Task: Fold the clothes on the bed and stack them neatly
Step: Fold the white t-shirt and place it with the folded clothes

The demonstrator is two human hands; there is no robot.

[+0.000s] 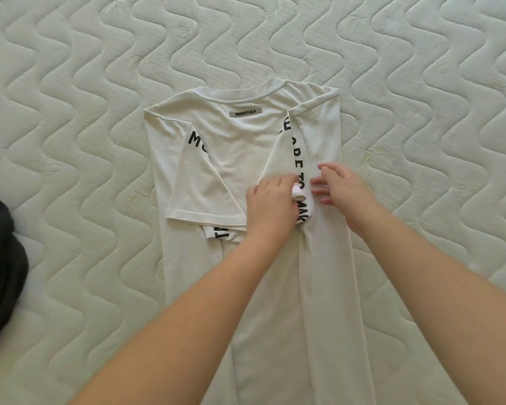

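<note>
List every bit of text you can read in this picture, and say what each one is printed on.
"ESSENTIALS": on the grey tag below the collar of the white T-shirt.
"M": black print at the left folded sleeve; the rest is cut off by the fold.
"TO MAK": black print running down the folded right side, partly covered by the left hand; letters above it are unclear.
Black fragment at the lower fold: not readable.

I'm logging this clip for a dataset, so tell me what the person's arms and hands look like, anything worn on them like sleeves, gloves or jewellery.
Both forearms are bare up to the frame edge, with no sleeves in view. The left hand and right hand wear no gloves, and no rings, watch or bracelets show on the visible fingers or wrists. The nails look short and unpainted.
</note>
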